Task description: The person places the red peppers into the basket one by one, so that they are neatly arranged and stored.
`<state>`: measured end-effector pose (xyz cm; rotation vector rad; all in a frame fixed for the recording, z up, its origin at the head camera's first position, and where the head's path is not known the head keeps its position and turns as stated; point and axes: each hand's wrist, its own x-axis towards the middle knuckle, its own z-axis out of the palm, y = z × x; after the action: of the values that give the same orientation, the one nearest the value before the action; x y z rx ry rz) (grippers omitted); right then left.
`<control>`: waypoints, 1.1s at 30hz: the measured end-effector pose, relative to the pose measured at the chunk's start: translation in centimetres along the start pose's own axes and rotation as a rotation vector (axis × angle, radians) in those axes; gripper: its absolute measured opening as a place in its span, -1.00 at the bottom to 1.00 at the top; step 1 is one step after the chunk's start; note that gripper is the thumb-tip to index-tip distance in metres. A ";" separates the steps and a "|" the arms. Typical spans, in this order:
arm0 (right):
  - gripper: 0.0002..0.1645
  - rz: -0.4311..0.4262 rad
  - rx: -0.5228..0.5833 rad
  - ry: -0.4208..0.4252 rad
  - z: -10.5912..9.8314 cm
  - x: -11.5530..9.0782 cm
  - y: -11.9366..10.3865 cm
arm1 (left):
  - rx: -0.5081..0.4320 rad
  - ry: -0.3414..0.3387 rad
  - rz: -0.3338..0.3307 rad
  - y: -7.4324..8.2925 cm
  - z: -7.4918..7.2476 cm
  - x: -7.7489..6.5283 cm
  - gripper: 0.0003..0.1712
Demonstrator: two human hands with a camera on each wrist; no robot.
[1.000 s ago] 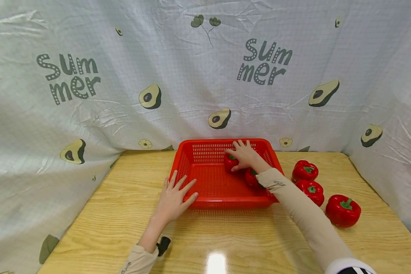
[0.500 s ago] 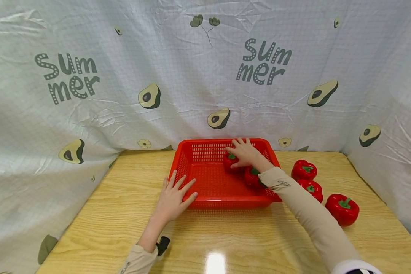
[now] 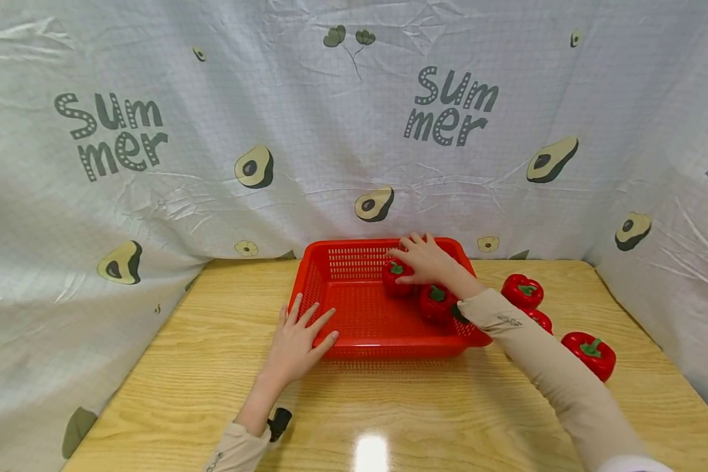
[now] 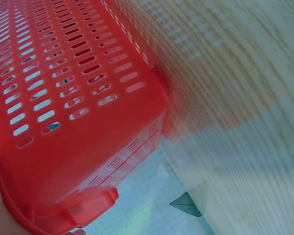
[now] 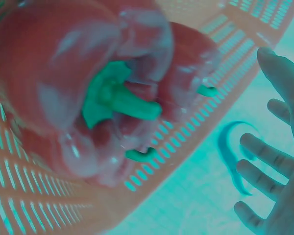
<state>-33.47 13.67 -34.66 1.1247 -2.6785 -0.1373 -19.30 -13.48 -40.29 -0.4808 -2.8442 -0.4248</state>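
Note:
A red plastic basket [image 3: 360, 351] with slotted walls stands on the table. My left hand [image 3: 295, 347] rests on its near left corner, fingers spread over the rim; the left wrist view looks along the basket's wall [image 4: 88, 147]. Inside the basket's right half sit red bell peppers with green stems, one bell pepper [image 3: 396, 286] further back and another bell pepper [image 3: 438, 308] nearer. My right hand [image 3: 427, 261] is over the back one, partly covering it. The right wrist view has that hand [image 5: 279, 166] with fingers extended, apart from a large bell pepper [image 5: 54, 73]; three stems show there.
Right of the basket, three more red bell peppers lie on the wooden table [image 3: 212, 380]: a back one [image 3: 520, 292], a middle one [image 3: 539, 319] partly behind the right sleeve, and a front one [image 3: 592, 357]. A printed cloth [image 3: 307, 118] hangs behind and along both sides.
My right hand has risen slightly and shifted a little off the back pepper, uncovering more of both peppers in the basket. The left hand has stayed at the corner.

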 end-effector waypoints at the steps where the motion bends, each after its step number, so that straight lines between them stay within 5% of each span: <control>1: -0.33 -0.003 0.008 0.006 -0.4 -0.2 -0.1 | -0.003 -0.001 -0.001 0.0 0.0 0.0 -0.43; 9: -0.35 -0.019 0.017 0.028 -2.8 -2.0 -0.6 | -0.007 0.008 0.004 0.0 -0.1 0.0 -0.43; 33: -0.36 -0.130 -0.021 0.228 -4.6 -8.2 -2.6 | 0.021 0.025 0.014 -0.1 0.1 0.1 -0.43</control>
<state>-24.95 17.77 -32.10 1.2285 -2.4003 -0.0555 -19.43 -13.54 -40.43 -0.4870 -2.8163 -0.3958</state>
